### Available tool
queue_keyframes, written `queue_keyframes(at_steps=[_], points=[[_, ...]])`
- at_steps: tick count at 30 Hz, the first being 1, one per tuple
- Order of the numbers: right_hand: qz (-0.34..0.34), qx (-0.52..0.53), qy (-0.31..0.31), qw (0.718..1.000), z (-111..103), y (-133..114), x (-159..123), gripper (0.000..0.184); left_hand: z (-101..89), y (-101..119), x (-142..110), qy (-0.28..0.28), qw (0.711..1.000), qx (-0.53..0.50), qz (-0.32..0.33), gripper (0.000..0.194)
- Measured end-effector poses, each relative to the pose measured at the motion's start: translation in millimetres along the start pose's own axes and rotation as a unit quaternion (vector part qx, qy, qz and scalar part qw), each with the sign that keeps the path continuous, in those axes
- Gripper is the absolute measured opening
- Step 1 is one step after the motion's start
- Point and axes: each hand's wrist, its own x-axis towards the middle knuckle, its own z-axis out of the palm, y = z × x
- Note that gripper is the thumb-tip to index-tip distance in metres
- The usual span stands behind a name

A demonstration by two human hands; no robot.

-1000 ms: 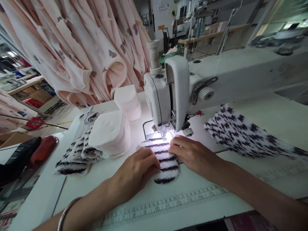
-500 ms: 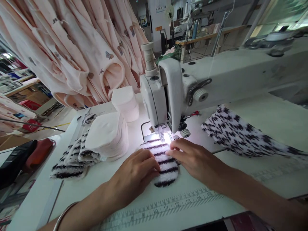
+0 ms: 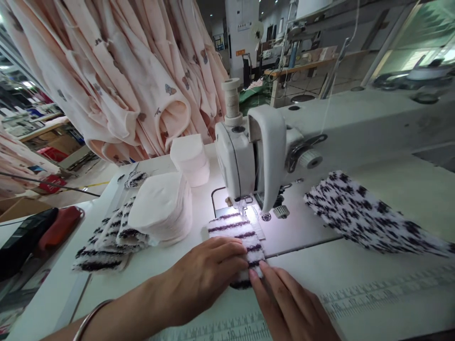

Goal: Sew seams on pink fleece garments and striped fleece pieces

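A black-and-white striped plush fabric piece (image 3: 234, 229) lies with its far edge under the lit needle area of a white sewing machine (image 3: 236, 163). My left hand (image 3: 209, 267) rests across the fabric's left side, fingers together and pressed on it, thumb hidden. At the near right edge, my right hand (image 3: 289, 300) grips the same fabric between thumb and fingertips. Part of the near end is covered by my hands. Left of the machine stand a stack of white fabric pieces (image 3: 159, 203) and a second white stack (image 3: 190, 158).
Striped plush pieces (image 3: 103, 246) lie at the left of the table. A patterned plush piece (image 3: 359, 213) lies right of the needle. Pink garments (image 3: 142, 80) hang behind. A printed ruler (image 3: 373, 291) runs along the near edge. A thread spool (image 3: 232, 102) tops the machine.
My right hand has moved from beside the needle back to the fabric's near right edge. My left hand stays on the fabric. The view has shifted slightly.
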Motion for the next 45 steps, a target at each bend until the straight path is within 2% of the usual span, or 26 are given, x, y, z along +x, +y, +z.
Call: queue_keyframes(at_steps=[5, 10, 18, 22, 27, 31, 34, 37, 41, 45], points=[[0.03, 0.021, 0.018, 0.999, 7, 0, 13, 0.041, -0.9, -13, 3, 0.017, 1.0, -0.004, 0.004, 0.025], [0.024, 0.022, 0.009, 0.999, 13, 3, 29, 0.044, 0.1, -29, 5, 0.053, 0.999, 0.0, 0.01, 0.019], [0.031, 0.033, -0.008, 0.999, 10, 10, 53, 0.048, -5.0, -42, 8, 0.046, 0.997, 0.061, 0.005, 0.028], [0.008, 0.08, -0.004, 0.997, 10, 22, 62, 0.051, -3.4, -44, 10, 0.047, 0.996, 0.08, -0.021, 0.025], [0.029, 0.158, -0.066, 0.985, 9, 41, 70, 0.049, -0.7, -42, 12, 0.059, 0.991, 0.106, -0.052, 0.014], [0.008, 0.141, -0.108, 0.984, 13, 58, 71, 0.042, 4.6, -37, 12, 0.061, 0.985, 0.136, -0.083, 0.012], [-0.003, 0.101, -0.088, 0.991, 20, 65, 67, 0.039, 6.9, -32, 14, 0.06, 0.983, 0.151, -0.09, 0.008], [-0.01, 0.066, -0.05, 0.996, 24, 57, 60, 0.04, 4.6, -32, 17, 0.032, 0.984, 0.15, -0.094, 0.015], [-0.015, 0.029, -0.02, 0.999, 20, 25, 52, 0.054, -3.6, -43, 14, 0.009, 0.993, 0.1, -0.063, 0.018], [0.011, 0.004, -0.054, 0.998, 13, 6, 46, 0.055, -10.1, -50, 7, -0.01, 0.998, 0.057, -0.037, 0.024]])
